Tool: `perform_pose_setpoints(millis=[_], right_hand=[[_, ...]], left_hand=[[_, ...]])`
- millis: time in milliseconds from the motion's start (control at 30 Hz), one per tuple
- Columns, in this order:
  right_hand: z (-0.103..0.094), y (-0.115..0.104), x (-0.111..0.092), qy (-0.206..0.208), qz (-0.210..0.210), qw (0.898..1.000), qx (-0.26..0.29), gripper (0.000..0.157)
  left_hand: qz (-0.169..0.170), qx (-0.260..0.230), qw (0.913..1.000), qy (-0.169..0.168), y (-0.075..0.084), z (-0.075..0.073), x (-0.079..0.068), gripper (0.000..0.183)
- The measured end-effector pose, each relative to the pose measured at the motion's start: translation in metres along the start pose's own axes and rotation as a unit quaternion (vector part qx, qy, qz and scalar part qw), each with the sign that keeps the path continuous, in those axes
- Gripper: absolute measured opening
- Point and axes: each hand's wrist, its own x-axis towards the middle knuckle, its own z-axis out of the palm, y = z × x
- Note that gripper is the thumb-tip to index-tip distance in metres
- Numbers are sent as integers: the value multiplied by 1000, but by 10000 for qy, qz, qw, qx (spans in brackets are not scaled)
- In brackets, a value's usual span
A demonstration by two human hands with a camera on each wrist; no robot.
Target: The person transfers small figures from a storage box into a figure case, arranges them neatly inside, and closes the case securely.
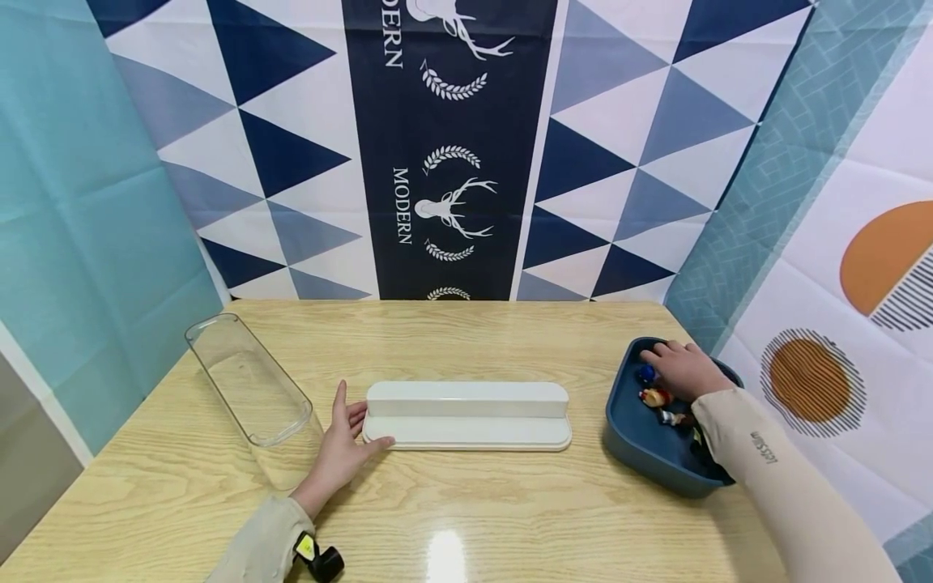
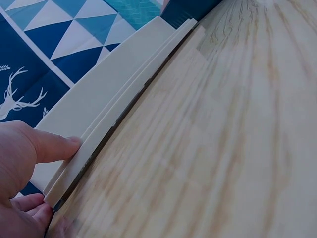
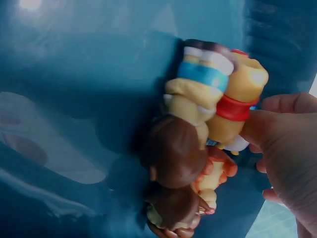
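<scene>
A white two-step stand point(image 1: 466, 421) lies lengthwise on the table. At its left end rests my left hand point(image 1: 344, 441), fingers spread, the thumb on the front ledge and other fingertips against the end. My right hand point(image 1: 681, 371) reaches into a dark blue bin point(image 1: 641, 449) at the right. In the right wrist view its thumb and index finger come up to a yellow bear figure point(image 3: 230, 101) in a red shirt, with a bit of blue behind. Beside that lie a brown-haired figure point(image 3: 176, 148), an orange figure point(image 3: 213, 173) and another brown-haired figure point(image 3: 173, 210).
A clear, long box point(image 1: 251, 389) stands on the table at the left, near my left forearm. Patterned cloths point(image 1: 306, 162) hang behind the wooden table point(image 1: 510, 518) and along both sides.
</scene>
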Motion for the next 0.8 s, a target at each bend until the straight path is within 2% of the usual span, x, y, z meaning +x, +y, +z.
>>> perform_pose_setpoints(millis=[267, 467, 700, 800], right_hand=[[4, -3, 6, -127, -4, 9999, 18, 31], [6, -3, 9, -297, -34, 9995, -60, 36], [8, -3, 9, -479, 66, 9986, 192, 35], [10, -2, 8, -455, 53, 9988, 178, 35]], left_hand=[[58, 68, 10000, -7, 1, -2, 0, 117], [52, 2, 10000, -58, 4, -3, -2, 117], [577, 143, 9981, 159, 0, -1, -5, 116], [457, 135, 9988, 115, 1, -2, -4, 116]])
